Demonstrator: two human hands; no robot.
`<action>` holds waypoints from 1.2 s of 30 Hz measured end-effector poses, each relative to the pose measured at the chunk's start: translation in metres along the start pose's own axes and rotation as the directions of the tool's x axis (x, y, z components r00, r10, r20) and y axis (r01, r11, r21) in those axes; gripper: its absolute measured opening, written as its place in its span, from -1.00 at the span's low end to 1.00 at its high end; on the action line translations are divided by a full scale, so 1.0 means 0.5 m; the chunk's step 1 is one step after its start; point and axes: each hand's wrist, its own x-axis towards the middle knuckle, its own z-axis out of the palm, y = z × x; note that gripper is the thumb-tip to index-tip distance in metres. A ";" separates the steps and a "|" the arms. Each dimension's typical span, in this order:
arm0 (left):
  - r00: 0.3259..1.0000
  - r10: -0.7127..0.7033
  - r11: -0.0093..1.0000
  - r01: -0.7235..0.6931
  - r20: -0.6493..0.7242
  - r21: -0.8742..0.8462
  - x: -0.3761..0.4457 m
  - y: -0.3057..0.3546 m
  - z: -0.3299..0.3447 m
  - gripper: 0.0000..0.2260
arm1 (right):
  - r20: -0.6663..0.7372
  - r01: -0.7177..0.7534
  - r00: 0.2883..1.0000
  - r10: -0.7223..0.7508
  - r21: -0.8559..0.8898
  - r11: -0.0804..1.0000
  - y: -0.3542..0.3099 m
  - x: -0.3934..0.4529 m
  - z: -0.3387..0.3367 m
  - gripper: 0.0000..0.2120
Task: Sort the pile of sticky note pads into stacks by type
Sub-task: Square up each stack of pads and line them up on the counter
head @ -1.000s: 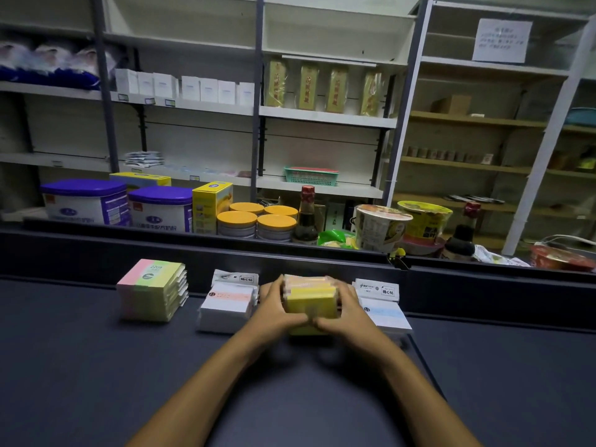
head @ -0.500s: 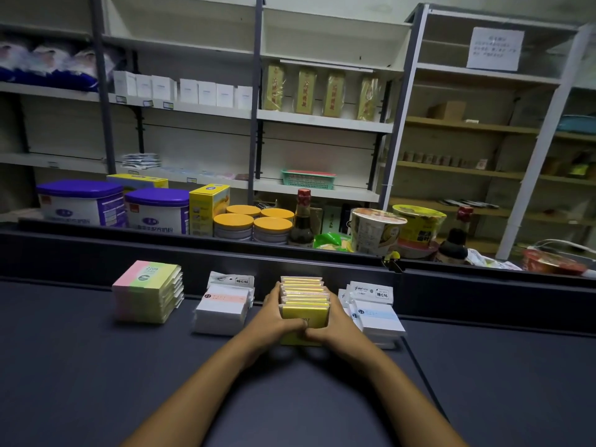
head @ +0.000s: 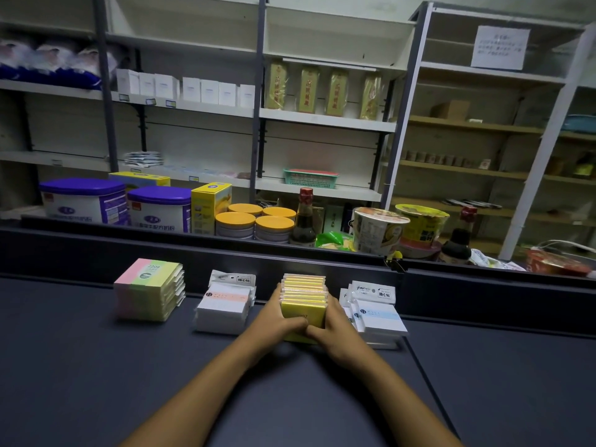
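A stack of yellow sticky note pads stands on the dark counter in the middle. My left hand presses its left side and my right hand presses its right side, thumbs meeting in front. To the left lies a stack of white pads with a pink stripe. Further left stands a pink, green and yellow pad stack. On the right lies a stack of white pads with a blue stripe.
A raised dark ledge runs behind the stacks. Beyond it stand purple-lidded tins, orange-lidded cans, sauce bottles and cup noodles. Shelves fill the back wall.
The yellow stack has been pushed away from me toward the ledge and set down in line with the other stacks. Both hands still clasp its sides.
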 end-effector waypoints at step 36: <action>0.994 -0.102 0.968 0.090 0.040 0.236 0.016 -0.015 -0.023 0.03 | -0.034 -0.066 0.997 0.071 0.110 0.992 0.001 0.005 -0.011 -0.31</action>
